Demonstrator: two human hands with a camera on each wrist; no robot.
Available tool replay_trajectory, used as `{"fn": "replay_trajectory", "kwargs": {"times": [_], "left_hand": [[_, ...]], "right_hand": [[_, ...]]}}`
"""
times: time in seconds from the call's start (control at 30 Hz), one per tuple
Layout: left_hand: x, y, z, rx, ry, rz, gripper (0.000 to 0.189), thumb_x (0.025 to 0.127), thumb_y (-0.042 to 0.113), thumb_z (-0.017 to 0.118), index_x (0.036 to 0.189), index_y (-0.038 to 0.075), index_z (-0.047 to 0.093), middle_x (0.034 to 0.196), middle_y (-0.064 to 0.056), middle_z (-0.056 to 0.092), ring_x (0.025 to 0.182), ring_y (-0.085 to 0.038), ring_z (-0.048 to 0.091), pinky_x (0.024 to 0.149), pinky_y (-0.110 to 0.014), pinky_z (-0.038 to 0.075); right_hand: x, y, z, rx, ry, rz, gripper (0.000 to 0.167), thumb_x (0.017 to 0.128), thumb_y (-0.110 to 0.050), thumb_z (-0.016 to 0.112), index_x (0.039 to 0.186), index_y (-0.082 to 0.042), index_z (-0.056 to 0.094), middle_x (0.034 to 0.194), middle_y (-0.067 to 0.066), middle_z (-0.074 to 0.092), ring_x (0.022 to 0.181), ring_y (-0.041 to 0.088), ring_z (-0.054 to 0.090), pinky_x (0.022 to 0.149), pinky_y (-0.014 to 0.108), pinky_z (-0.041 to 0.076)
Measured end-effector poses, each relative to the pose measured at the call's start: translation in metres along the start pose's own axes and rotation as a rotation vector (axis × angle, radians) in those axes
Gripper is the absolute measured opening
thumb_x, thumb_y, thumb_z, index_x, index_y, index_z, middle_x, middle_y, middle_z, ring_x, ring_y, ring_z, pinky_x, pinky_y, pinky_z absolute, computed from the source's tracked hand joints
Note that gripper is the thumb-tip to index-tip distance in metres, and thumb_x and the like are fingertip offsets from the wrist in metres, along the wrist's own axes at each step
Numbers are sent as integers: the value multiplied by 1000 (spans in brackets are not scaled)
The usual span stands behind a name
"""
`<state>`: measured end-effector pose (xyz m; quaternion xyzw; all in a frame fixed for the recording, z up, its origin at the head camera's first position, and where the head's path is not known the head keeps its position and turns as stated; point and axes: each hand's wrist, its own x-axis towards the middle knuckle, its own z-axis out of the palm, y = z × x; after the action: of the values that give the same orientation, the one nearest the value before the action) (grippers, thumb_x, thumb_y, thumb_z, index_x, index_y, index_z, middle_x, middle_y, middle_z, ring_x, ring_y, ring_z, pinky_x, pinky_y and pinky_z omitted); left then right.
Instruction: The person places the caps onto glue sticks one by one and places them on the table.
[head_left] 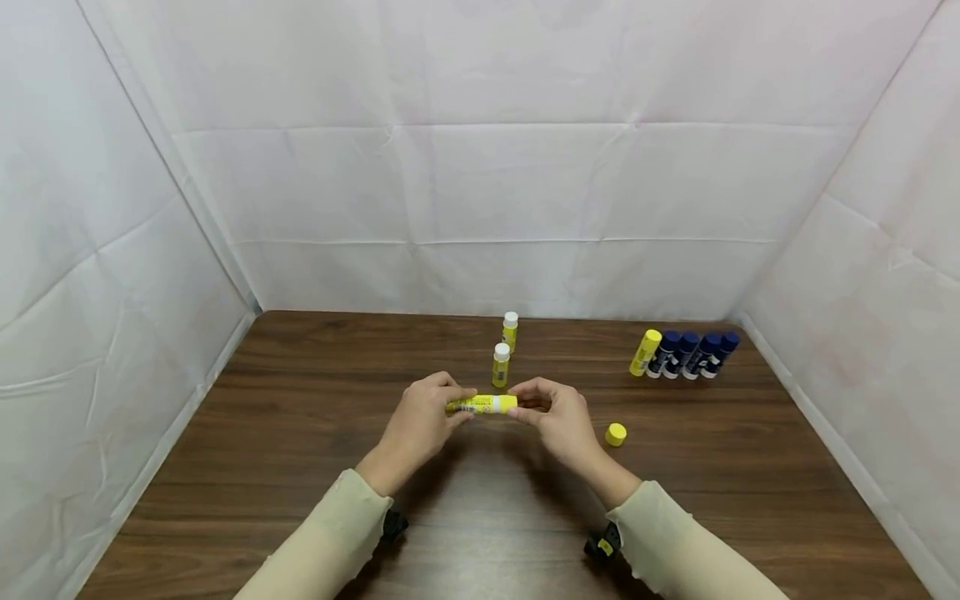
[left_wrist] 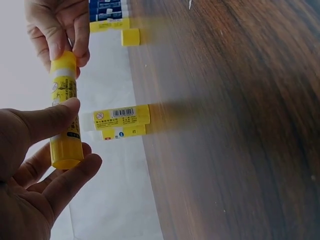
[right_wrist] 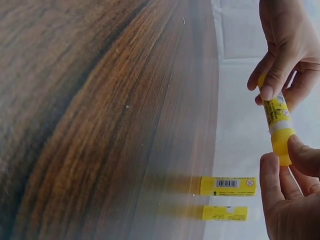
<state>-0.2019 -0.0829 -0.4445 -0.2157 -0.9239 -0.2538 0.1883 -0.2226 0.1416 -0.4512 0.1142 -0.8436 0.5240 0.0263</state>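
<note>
A yellow glue stick (head_left: 487, 404) lies level in the air between the two hands, over the middle of the table. My left hand (head_left: 423, 417) pinches its body between thumb and fingers, near the left end. At the other end, the thumb and fingers of my right hand (head_left: 561, 421) pinch the yellow cap (right_wrist: 283, 145). A white band shows beside that cap. Just behind the hands stand two yellow glue sticks with white tops, the nearer one (head_left: 501, 367) and one farther back (head_left: 510, 332); neither has a yellow cap on.
To the right, a loose yellow cap (head_left: 616, 434) sits on the wooden table (head_left: 300, 467). Behind it stands a row with one capped yellow glue stick (head_left: 645, 353) and several dark blue glue sticks (head_left: 692, 356). White cloth walls (head_left: 510, 183) enclose the table's back and sides.
</note>
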Motion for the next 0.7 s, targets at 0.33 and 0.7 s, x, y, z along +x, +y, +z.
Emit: {"fn": "replay_trajectory", "kwargs": {"times": [0.33, 0.7], "left_hand": [[2, 1, -6, 8, 8, 29, 30, 79, 15, 87, 108, 13, 80, 96, 1, 67, 77, -9, 65, 67, -22, 56], [1, 4, -2, 15, 17, 38, 31, 78, 13, 88, 109, 13, 80, 96, 1, 66, 76, -9, 64, 66, -22, 55]], "right_hand": [[-1, -3, 2, 21, 0, 0, 19, 84, -9, 83, 102, -11, 77, 98, 3, 75, 87, 17, 70, 73, 28, 58], [-1, -5, 1, 10, 4, 14, 17, 82, -10, 84, 98, -12, 77, 94, 2, 75, 82, 16, 69, 68, 26, 56]]}}
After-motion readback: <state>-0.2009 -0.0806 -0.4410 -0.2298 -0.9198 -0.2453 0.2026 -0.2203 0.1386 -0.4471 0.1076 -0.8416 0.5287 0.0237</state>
